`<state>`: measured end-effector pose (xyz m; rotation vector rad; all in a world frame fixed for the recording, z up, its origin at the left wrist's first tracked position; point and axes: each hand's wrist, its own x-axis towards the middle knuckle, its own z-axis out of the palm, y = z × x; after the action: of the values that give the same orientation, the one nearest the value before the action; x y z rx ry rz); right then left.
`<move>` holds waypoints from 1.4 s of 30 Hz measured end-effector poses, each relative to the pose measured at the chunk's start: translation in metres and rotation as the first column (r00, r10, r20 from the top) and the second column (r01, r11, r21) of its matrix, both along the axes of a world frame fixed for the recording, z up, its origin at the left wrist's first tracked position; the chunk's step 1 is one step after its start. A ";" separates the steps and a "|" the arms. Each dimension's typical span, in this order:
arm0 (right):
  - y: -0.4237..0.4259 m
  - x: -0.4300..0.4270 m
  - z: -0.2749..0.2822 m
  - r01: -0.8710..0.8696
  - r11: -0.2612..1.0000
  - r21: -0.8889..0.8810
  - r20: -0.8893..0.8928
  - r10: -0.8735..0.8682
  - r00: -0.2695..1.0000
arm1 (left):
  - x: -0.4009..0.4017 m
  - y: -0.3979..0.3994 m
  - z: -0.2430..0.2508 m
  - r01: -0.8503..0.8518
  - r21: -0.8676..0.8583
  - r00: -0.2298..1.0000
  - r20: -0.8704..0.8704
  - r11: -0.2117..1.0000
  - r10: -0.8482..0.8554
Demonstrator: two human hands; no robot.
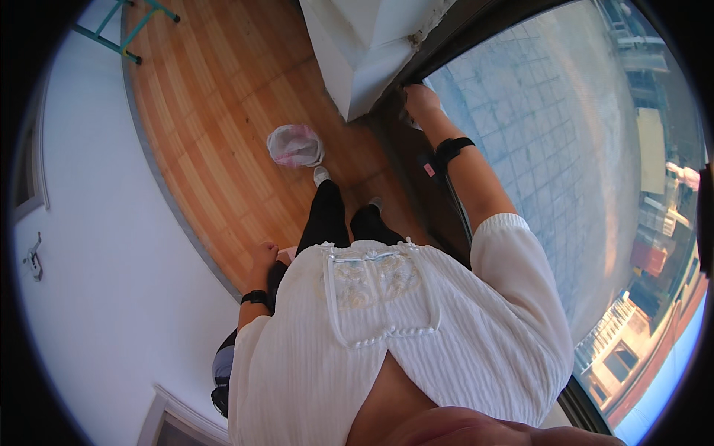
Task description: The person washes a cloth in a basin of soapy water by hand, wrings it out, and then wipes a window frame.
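Observation:
My right hand (421,101) is stretched out to the lower corner of a large window pane (502,100), beside the dark frame (410,72). Something pale and crumpled, perhaps a cloth or tissue, shows under its fingers. My left hand (265,254) hangs low at my left side with the fingers curled; whether it holds anything cannot be made out. Both forearms wear black bands. A white and pink plastic bag (295,146) lines a round bin or stands open on the wood-look floor, just in front of my shoe (321,175).
A white pillar (357,72) with chipped edges juts out beside the window. Green metal legs (106,39), perhaps of a ladder, stand at the upper left. A white wall (111,251) with a door handle (34,259) runs along the left. Paving and buildings show through the glass.

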<state>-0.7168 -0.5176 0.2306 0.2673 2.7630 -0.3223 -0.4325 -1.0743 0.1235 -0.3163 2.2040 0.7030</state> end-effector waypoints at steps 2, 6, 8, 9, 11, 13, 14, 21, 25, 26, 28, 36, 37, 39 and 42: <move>0.021 0.000 -0.003 0.012 1.000 0.016 0.038 -0.012 0.999 | -0.007 0.023 0.007 0.030 -0.014 1.000 -0.004 0.999 -0.031; 0.030 0.012 -0.006 -0.005 1.000 -0.017 0.073 0.006 0.997 | -0.017 0.036 0.014 0.079 -0.109 0.997 0.019 0.991 -0.078; 0.025 0.022 0.000 -0.008 0.999 -0.034 0.073 0.010 0.997 | -0.022 0.036 0.011 0.094 -0.130 0.995 -0.003 0.987 -0.096; 0.025 0.028 0.003 -0.003 0.999 -0.033 0.074 0.005 0.997 | -0.025 0.039 0.005 0.073 -0.113 0.997 -0.022 0.991 -0.076; 0.024 0.040 0.006 0.004 1.000 -0.023 0.059 -0.003 0.998 | -0.029 0.043 -0.004 0.060 -0.096 0.997 -0.037 0.994 -0.064; 0.041 0.052 -0.004 0.006 1.000 -0.014 0.059 -0.005 0.998 | -0.040 0.057 -0.015 0.045 -0.094 0.999 0.011 0.995 -0.044; 0.051 0.058 -0.009 -0.004 1.000 -0.010 0.060 0.004 0.998 | -0.043 0.065 -0.018 0.057 -0.091 0.998 0.011 0.994 -0.056; 0.096 0.098 -0.013 0.042 0.999 -0.011 0.046 -0.041 0.998 | -0.076 0.125 -0.022 0.131 -0.056 0.991 0.024 0.990 -0.130; 0.139 0.129 -0.020 0.032 0.999 0.009 0.016 -0.032 0.999 | -0.069 0.152 -0.041 0.106 -0.010 0.994 -0.030 0.994 -0.106; 0.150 0.138 -0.020 0.023 1.000 0.011 0.004 -0.023 1.000 | -0.065 0.159 -0.047 0.113 -0.010 0.993 -0.029 0.994 -0.113; 0.169 0.151 -0.021 0.033 0.999 0.006 0.000 -0.033 0.999 | -0.063 0.173 -0.053 0.081 0.037 0.997 -0.010 0.996 -0.080; 0.220 0.215 -0.030 0.072 0.997 0.043 0.059 -0.074 0.995 | -0.059 0.220 -0.062 0.147 0.000 0.989 -0.014 0.989 -0.147; 0.229 0.224 -0.027 0.068 0.996 0.054 0.074 -0.072 0.995 | -0.058 0.229 -0.062 0.155 -0.008 0.988 -0.006 0.988 -0.155; 0.250 0.241 -0.027 0.070 0.995 0.065 0.089 -0.076 0.993 | -0.056 0.248 -0.065 0.165 0.012 0.986 -0.018 0.986 -0.164; 0.283 0.267 -0.025 0.102 0.993 0.061 0.058 -0.106 0.993 | -0.049 0.271 -0.066 0.174 0.028 0.985 -0.013 0.984 -0.173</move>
<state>-0.4495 -0.2346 0.2056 0.4297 2.7068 -0.2564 -0.4820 -0.8031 0.0574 -0.1038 2.1978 0.6413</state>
